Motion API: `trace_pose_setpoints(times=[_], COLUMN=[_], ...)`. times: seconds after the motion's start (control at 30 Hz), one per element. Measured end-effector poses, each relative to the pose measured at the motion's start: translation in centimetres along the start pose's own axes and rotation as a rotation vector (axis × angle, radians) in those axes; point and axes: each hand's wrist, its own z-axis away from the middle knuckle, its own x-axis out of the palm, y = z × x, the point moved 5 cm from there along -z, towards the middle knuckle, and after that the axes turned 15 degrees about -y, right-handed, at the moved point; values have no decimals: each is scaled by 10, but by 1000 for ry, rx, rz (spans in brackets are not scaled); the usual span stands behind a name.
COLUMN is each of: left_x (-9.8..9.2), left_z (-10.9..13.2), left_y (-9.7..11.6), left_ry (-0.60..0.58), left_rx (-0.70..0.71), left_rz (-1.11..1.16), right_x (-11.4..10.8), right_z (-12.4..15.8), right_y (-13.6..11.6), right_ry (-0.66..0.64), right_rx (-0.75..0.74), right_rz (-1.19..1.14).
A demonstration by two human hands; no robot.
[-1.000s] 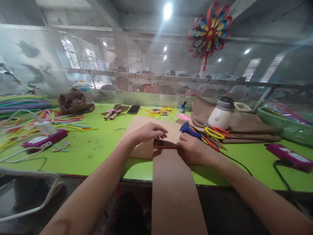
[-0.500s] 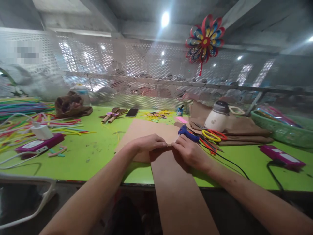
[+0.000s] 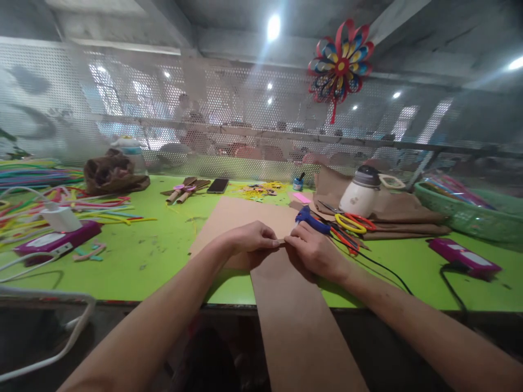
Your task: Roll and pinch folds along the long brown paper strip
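A long strip of brown paper runs from the green table over its front edge toward me. My left hand and my right hand both pinch the strip's folded far end, fingertips nearly touching. The end lies on a larger brown sheet. Just beyond my right hand lie a blue glue gun and yellow and orange scissors.
Coloured pipe cleaners, a white charger and a magenta device lie at the left. A white jar, brown paper pile, green basket and second magenta device are on the right. A phone lies at the back by the mesh wall.
My hands have drawn together on the strip's end; the dark pleated edge seen a second ago is now pressed flat under my fingers. The view shifted slightly left.
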Motion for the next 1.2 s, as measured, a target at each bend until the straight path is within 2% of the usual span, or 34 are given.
trace_pose_setpoints(times=[0.1,0.17,0.27,0.4,0.53,0.6,0.67,0.9,1.2], left_x=[-2,-3,-4,-1,-1,-1,-2,-1,-3], left_z=[1,1,1,2,2,1,0,9,15], left_y=[0,-1,1,8,10,11,13,25,27], left_ry=[-6,-7,7,24,58,81,122,290,345], left_rx=[-3,7,60,176,180,188,190,147,141], left_rz=[-31,-50,-93,-65,-141,-205,-255,-384,-471], right_x=[-3,-3,5,18,23,21,18,16,15], right_z=[2,3,5,5,5,5,5,4,5], right_y=[9,19,30,30,19,17,19,28,26], right_ry=[88,97,4,-63,-137,-130,-84,126,181], right_rx=[7,50,171,309,347,363,385,406,338], right_rz=[-287,-528,-886,-1219,-1577,-1706,-1743,-1657,-1604])
